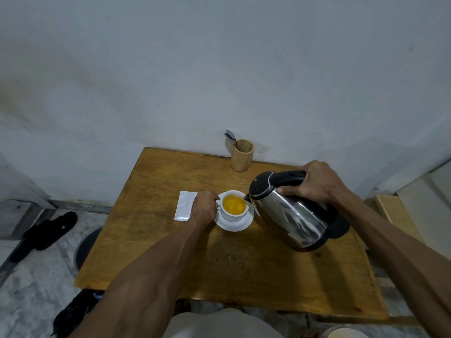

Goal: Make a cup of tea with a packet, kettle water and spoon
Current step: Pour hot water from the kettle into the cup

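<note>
Both forearms reach over the worktop (219, 264). Right hand (314, 184) fingers clamp the tilted kettle (290, 213) handle, heavy and hot-walled. Left hand (203, 208) fingers pinch the fragile teacup (234, 206) handle mid-worktop; packet (185, 206) alongside, spoon (231, 139) at far edge.

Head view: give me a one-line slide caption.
Right hand tips the kettle at a white cup of yellow tea while the left hand steadies the cup.
</note>
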